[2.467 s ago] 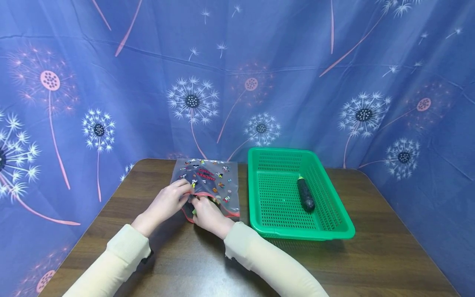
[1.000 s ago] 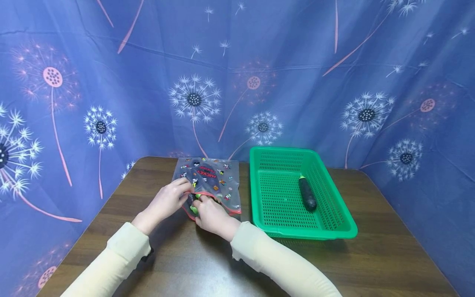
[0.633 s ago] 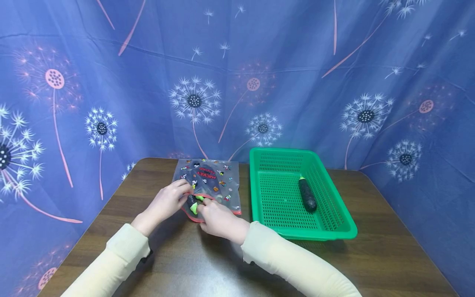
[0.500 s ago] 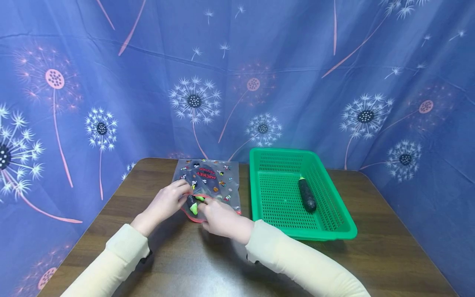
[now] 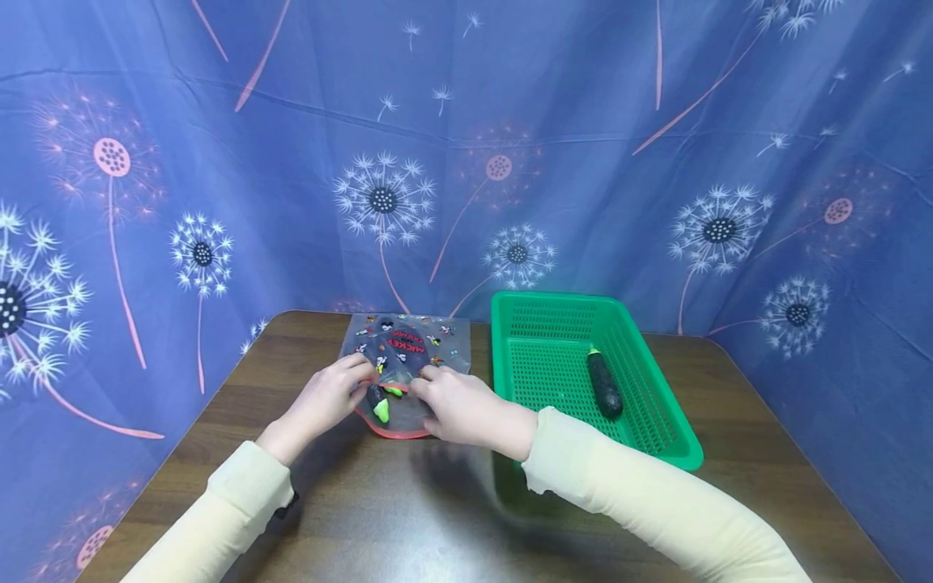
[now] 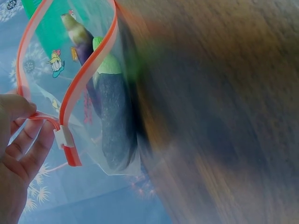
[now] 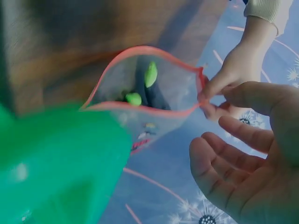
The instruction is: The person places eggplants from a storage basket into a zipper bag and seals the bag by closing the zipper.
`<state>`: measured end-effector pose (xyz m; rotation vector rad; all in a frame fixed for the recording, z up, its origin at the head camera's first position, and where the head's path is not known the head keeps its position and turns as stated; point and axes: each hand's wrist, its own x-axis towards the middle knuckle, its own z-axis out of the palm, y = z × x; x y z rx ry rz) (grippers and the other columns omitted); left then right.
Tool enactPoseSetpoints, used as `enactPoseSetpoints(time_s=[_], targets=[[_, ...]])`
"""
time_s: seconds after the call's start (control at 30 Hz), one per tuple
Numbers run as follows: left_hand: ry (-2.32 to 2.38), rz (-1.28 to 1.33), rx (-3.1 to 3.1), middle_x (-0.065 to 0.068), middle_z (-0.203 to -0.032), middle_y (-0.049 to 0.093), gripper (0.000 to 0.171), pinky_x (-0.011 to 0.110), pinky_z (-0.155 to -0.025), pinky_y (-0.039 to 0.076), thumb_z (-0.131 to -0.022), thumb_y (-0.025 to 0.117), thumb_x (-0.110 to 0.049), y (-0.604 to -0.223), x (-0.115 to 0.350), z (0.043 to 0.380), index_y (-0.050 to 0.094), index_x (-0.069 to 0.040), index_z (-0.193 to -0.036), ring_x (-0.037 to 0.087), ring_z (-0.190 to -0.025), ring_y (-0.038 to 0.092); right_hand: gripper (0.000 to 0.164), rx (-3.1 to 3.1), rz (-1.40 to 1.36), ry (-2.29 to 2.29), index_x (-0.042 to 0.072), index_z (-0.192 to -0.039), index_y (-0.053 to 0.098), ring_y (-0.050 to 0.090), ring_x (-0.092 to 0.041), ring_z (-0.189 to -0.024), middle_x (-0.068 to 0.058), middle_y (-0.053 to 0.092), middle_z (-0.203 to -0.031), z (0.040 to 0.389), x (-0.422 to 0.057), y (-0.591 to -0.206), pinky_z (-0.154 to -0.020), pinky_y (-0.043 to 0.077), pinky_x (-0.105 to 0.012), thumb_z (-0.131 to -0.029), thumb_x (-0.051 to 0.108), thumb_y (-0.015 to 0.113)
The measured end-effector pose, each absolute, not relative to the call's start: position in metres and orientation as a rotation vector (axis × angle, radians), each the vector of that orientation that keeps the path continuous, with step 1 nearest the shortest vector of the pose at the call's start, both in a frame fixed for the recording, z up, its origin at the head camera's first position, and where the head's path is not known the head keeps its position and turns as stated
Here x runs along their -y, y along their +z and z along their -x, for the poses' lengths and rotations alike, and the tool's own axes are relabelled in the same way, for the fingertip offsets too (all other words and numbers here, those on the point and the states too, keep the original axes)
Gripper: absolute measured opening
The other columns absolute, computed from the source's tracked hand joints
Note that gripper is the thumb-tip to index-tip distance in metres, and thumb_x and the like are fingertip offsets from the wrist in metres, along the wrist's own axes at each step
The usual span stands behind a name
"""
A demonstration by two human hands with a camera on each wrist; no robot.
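A clear plastic bag (image 5: 404, 344) with printed cartoon figures is laid on the wooden bench (image 5: 350, 502), its red-edged mouth turned toward the person and spread wide. One end of that red edging is pinched between the thumb and fingers of the left hand (image 5: 325, 394), beside a white slider (image 6: 64, 136). Nothing is held by the right hand (image 5: 466, 406): its fingers are seen parted and loosely bent in the right wrist view, and it is poised by the bag's mouth at the side nearer the basket; whether the plastic is touched by it cannot be told.

Inside the bag, a dark eggplant with a bright green cap (image 6: 116, 112) is seen from the left wrist, with a purple eggplant (image 6: 84, 46) beside it. Green caps are pointed toward the mouth, as shown from the right wrist.

To the right of the bag, a green perforated basket (image 5: 499, 368) is placed, its near edge partly covered by the right sleeve (image 5: 656, 494). A single long eggplant (image 5: 605, 385) is contained in it, lying near the right wall. The bench is backed by a blue cloth (image 5: 452, 73) patterned with dandelions.
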<state>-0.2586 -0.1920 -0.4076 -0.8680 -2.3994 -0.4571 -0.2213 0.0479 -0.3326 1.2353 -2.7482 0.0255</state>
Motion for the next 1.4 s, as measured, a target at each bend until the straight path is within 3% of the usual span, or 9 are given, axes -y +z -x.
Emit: enactPoseSetpoints(time_s=[0.33,0.63,0.87,1.13,1.4], targets=[[-0.449,0.870,2.390,-0.007,-0.086,0.057,0.026,0.032,-0.057,0.048,-0.069,0.071,0.006,-0.407,0.195,0.259,0.065,-0.015,-0.083,0.010,-0.075,0.056,0.033,2.762,-1.258,0.051,0.016,-0.109,0.064,0.056,-0.011,-0.080,0.003,0.057,-0.093,0.228,-0.079,-0.317,-0.051,0.045,-0.021,-0.078,0.025,0.072],[-0.444,0.856,2.403,-0.007,-0.085,0.057,0.027,0.033,-0.056,0.048,-0.070,0.070,0.006,-0.408,0.195,0.257,0.064,-0.016,-0.083,0.011,-0.076,0.057,0.045,3.006,-1.096,0.182,0.019,-0.116,0.063,0.058,-0.012,-0.088,0.003,0.059,-0.106,0.238,-0.113,-0.305,-0.063,0.049,-0.026,-0.075,0.032,0.076],[-0.442,0.866,2.382,-0.007,-0.084,0.057,0.026,0.031,-0.054,0.047,-0.069,0.072,0.005,-0.409,0.194,0.255,0.064,-0.016,-0.082,0.010,-0.074,0.056,0.049,3.066,-1.009,0.248,0.016,-0.119,0.060,0.058,-0.017,-0.088,-0.003,0.059,-0.112,0.248,-0.147,-0.299,-0.063,0.049,-0.029,-0.076,0.032,0.076],[-0.434,0.859,2.389,-0.007,-0.084,0.056,0.026,0.032,-0.056,0.048,-0.070,0.072,0.005,-0.408,0.193,0.253,0.064,-0.016,-0.082,0.010,-0.075,0.056,0.050,3.094,-0.859,0.295,0.015,-0.123,0.057,0.059,-0.028,-0.105,-0.010,0.055,-0.125,0.267,-0.188,-0.301,-0.078,0.051,-0.044,-0.079,0.034,0.072],[-0.430,0.858,2.387,-0.006,-0.084,0.056,0.026,0.033,-0.057,0.048,-0.070,0.072,0.006,-0.404,0.192,0.251,0.064,-0.015,-0.083,0.011,-0.076,0.057,0.051,3.107,-0.758,0.398,0.008,-0.125,0.056,0.048,-0.040,-0.120,-0.021,0.051,-0.131,0.287,-0.220,-0.307,-0.088,0.046,-0.055,-0.082,0.032,0.070]])
